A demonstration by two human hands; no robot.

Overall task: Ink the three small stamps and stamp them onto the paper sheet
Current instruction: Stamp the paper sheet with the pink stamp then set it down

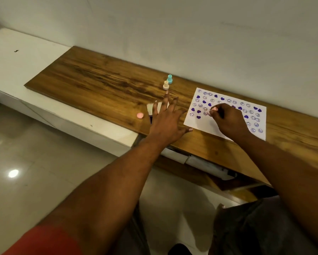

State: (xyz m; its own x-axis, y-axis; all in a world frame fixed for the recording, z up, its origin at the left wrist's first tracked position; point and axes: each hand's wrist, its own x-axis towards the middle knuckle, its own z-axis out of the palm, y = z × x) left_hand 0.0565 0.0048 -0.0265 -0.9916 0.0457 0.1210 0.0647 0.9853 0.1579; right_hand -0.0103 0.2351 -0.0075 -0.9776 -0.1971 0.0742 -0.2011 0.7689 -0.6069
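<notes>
A white paper sheet (200, 124) covered with several purple hearts and smiley prints lies on the wooden top. My right hand (228, 119) is closed on a small pink stamp (214, 109), pressing it down on the sheet's left half. Spread flat, my left hand (168, 119) rests on the wood over an ink pad (151, 109), most of which it hides. A beige stamp (166, 85) and a teal stamp (170, 79) stand upright beyond my left fingertips. A pink cap (140, 115) lies left of the ink pad.
The wooden board (91, 76) sits on a white counter (16, 57) against a pale wall. The board's front edge runs just under my wrists. Below are a glossy tiled floor (44, 172) and my knees.
</notes>
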